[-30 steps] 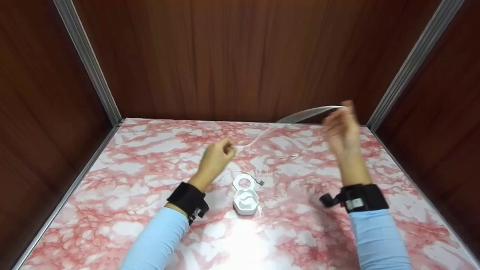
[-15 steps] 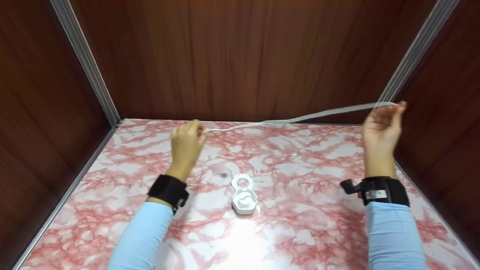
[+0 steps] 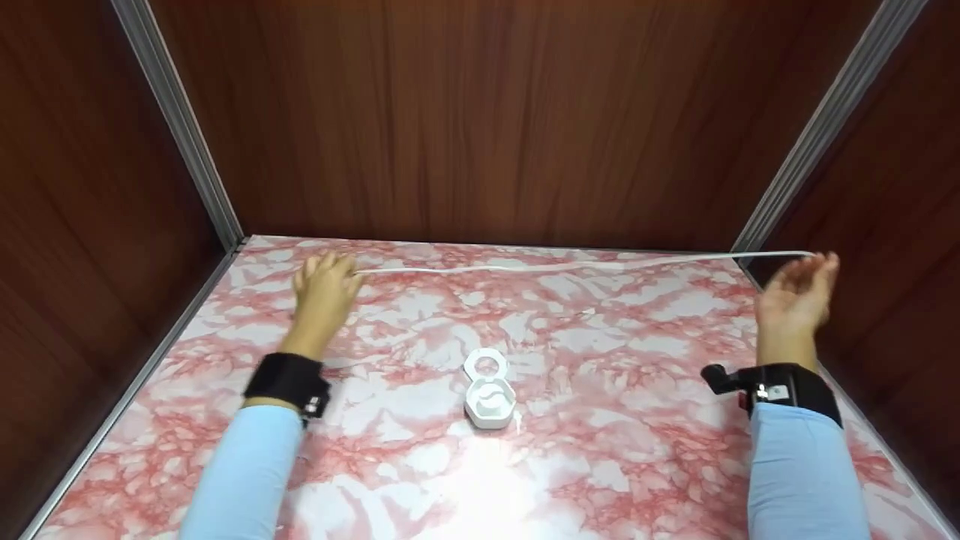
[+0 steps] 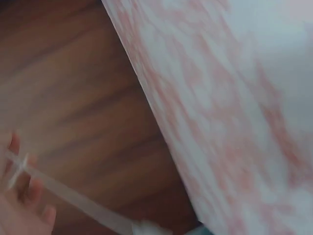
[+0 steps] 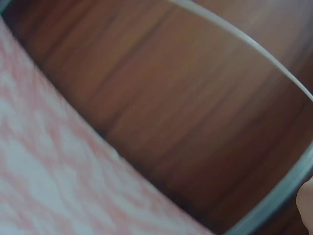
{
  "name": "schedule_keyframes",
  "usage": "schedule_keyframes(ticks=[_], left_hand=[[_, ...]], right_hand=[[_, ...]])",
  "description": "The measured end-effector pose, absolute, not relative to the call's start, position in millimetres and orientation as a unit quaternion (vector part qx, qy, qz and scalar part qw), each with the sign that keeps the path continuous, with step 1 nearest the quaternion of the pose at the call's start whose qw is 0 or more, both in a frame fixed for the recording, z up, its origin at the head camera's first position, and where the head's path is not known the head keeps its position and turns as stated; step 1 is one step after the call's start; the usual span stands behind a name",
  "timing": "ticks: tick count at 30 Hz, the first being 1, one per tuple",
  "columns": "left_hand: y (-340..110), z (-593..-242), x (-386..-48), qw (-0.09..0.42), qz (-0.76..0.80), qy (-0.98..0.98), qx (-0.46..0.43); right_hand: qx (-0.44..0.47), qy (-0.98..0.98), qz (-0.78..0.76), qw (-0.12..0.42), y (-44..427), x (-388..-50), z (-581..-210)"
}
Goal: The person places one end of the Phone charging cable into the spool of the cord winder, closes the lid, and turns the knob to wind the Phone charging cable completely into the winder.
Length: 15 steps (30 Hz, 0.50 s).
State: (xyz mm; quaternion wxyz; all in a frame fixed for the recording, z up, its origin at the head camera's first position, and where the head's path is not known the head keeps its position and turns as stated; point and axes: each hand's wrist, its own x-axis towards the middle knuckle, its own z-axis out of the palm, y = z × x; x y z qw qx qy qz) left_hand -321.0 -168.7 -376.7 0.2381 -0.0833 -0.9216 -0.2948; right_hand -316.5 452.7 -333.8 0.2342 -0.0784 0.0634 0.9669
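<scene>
A thin white strip (image 3: 525, 268) stretches almost level between the two hands, above the far part of the table. The left hand (image 3: 324, 292) pinches its left end between thumb and fingers; the right hand (image 3: 796, 296), palm partly turned up, pinches its right end at the fingertips. The left wrist view shows the left hand (image 4: 24, 196) at the lower left corner with the blurred strip (image 4: 78, 199) running from it. In the right wrist view the strip (image 5: 244, 39) curves across the top right, and only a bit of the right hand (image 5: 305, 203) shows.
On the marbled red and white table (image 3: 420, 480) stands a small white hexagonal box (image 3: 491, 420) with its ring-shaped lid (image 3: 472, 365) tipped back. Brown wood-grain walls (image 3: 480, 120) with grey metal corner posts (image 3: 817, 124) enclose the back and sides.
Both hands have moved apart, left hand leftward and right hand rightward, and the strip between them has straightened. Over the last half second the right hand has come lower.
</scene>
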Motion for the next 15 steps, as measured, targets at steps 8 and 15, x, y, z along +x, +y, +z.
schedule_keyframes(ticks=[8, 15], left_hand=[[-239.9, -392.7, -309.9, -0.04, -0.555, -0.822, -0.12], [-263.2, -392.6, -302.8, -0.04, -0.649, -0.76, -0.015]], right_hand=[[-0.154, -0.006, 0.96, 0.236, 481.3, -300.9, -358.4], [-0.207, -0.142, 0.946, 0.203, 475.5, -295.2, -359.0]])
